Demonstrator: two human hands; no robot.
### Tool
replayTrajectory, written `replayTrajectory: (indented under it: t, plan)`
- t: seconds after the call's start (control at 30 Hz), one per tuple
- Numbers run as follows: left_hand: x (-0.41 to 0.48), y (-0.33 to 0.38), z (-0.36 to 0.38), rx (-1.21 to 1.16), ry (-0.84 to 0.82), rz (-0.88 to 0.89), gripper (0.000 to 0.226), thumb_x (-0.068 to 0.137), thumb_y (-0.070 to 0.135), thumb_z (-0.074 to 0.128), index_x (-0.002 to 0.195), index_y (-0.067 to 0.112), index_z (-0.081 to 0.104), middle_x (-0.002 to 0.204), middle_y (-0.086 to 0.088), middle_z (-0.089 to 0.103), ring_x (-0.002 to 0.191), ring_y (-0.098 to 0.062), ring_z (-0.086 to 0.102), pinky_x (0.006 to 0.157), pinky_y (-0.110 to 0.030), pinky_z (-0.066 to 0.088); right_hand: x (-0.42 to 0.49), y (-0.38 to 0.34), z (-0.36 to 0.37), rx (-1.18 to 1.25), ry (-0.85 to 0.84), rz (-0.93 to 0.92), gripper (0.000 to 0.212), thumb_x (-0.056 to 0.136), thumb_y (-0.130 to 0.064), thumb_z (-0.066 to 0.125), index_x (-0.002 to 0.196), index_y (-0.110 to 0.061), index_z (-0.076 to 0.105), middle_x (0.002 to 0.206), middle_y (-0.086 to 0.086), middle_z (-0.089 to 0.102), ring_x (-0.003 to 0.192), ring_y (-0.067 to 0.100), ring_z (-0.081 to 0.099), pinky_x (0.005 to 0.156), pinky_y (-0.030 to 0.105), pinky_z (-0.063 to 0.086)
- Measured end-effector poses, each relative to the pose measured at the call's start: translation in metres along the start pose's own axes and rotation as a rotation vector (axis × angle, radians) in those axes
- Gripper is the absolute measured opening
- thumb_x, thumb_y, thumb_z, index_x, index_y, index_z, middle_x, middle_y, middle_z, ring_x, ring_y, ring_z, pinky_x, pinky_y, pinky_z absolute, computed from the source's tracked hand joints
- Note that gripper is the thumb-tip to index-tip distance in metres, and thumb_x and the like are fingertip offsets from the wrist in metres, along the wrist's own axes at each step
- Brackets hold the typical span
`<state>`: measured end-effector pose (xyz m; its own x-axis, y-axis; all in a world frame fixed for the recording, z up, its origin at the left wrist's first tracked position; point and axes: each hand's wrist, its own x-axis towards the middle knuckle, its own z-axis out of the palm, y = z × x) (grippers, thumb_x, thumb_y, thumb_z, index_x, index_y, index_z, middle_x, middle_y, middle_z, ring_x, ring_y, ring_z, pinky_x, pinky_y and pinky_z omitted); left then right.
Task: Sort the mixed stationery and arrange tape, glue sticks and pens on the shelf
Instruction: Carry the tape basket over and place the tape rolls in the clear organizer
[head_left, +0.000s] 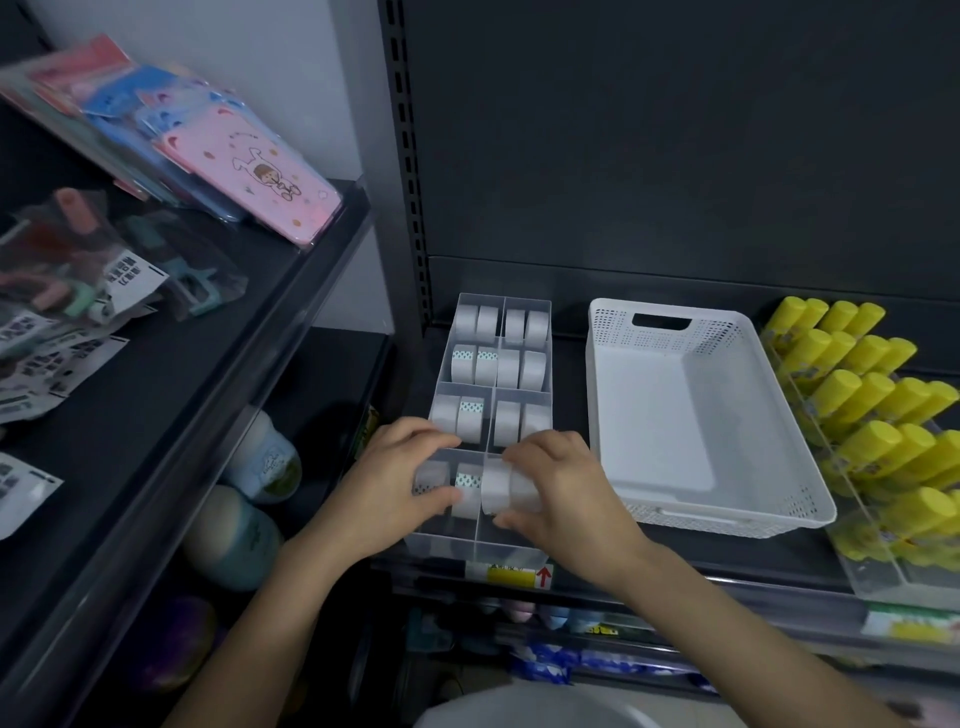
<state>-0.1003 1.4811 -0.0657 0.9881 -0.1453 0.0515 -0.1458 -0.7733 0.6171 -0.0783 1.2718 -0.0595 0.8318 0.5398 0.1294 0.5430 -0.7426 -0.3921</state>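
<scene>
A clear divided organizer (457, 545) stands on the dark shelf, its compartments holding white tape rolls (498, 364) set on edge. In the front left compartment my left hand (400, 478) grips two rolls (467, 488), one with a teal dotted label. My right hand (561, 483) grips a pair of white rolls (501, 483) in the front right compartment. Yellow glue sticks (862, 395) fill a clear tiered display at the right. No pens are visible.
An empty white perforated basket (727, 488) sits between the organizer and the glue display. To the left, a second shelf unit carries pink and blue cases (249, 161) and bagged items (78, 291). Bottles (260, 467) stand lower left. A price label (511, 574) marks the shelf edge.
</scene>
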Motion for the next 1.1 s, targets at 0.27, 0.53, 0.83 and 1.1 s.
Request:
replayTrajectory:
  t: [0.27,0.53,0.83,1.1]
  plan:
    - [0.001,0.000,0.000,0.004,0.034,0.002,0.043,0.083,0.032,0.071,0.124,0.027,0.059,0.121,0.020,0.043,0.118,0.000,0.041,0.095,-0.005,0.025,0.003,-0.002,-0.002,-0.018,-0.073,0.027,0.059,0.076,-0.032,0.076,0.127,-0.015,0.052,0.122,0.002,0.047,0.110,0.023,0.041,0.096,0.029,0.041]
    - [0.010,0.007,-0.002,0.030,0.056,0.009,0.038,0.085,0.031,0.069,0.122,0.026,0.060,0.119,0.021,0.043,0.114,0.004,0.038,0.090,0.002,0.023,0.003,0.003,-0.014,0.172,-0.086,0.076,0.049,0.085,-0.025,0.068,0.130,-0.018,0.051,0.129,-0.001,0.045,0.116,0.014,0.042,0.096,0.015,0.033]
    - [0.050,0.054,0.009,0.015,0.023,0.113,0.038,0.089,0.028,0.065,0.126,0.023,0.058,0.122,0.018,0.044,0.117,0.001,0.042,0.103,-0.015,0.031,-0.002,0.050,-0.066,0.066,0.175,0.255,0.036,0.088,-0.024,0.064,0.123,-0.014,0.058,0.125,0.002,0.053,0.100,0.016,0.057,0.083,0.012,0.035]
    - [0.099,0.118,0.047,-0.020,-0.032,0.072,0.055,0.091,0.032,0.060,0.141,0.022,0.041,0.140,0.004,0.041,0.127,-0.011,0.040,0.100,-0.019,0.030,-0.019,0.124,-0.092,0.001,0.348,0.559,0.046,0.086,-0.017,0.066,0.128,-0.004,0.054,0.125,0.016,0.055,0.111,0.031,0.054,0.093,0.032,0.041]
